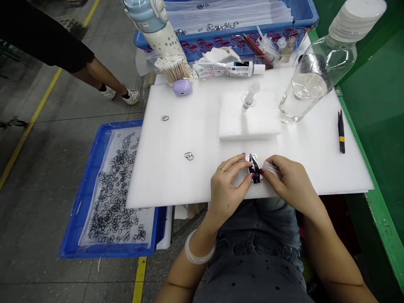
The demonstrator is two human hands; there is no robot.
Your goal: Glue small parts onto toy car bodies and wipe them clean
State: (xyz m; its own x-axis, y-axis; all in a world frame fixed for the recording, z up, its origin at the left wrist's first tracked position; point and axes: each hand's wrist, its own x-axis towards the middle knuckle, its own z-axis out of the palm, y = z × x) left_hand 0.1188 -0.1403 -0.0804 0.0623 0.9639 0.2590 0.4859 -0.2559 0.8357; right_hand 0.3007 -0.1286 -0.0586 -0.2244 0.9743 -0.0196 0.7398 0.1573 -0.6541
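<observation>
Near the front edge of the white foam board (176, 181), my left hand (227, 184) grips a small glossy black-and-white piece (254, 168) between thumb and fingers. Its exact kind is not clear, as my fingertips cover part of it. My right hand (292, 181) is closed on a folded white wipe (273, 169), its thumb tip touching the right side of the piece. Just beyond lies a white foam block (233, 122) with a small syringe (250, 96) standing upright in it. To the left on the board are thin black rings (189, 156) and more rings (165, 118).
A clear bottle (304, 92) and black tweezers (341, 132) are at right. Along the back stand cotton swabs (172, 69), a tube (225, 69), a purple case (182, 87), a flask (158, 33) and a blue bin (307, 21). Lower left, a blue tray (71, 227) holds many rings. Someone's legs (94, 75) show beyond.
</observation>
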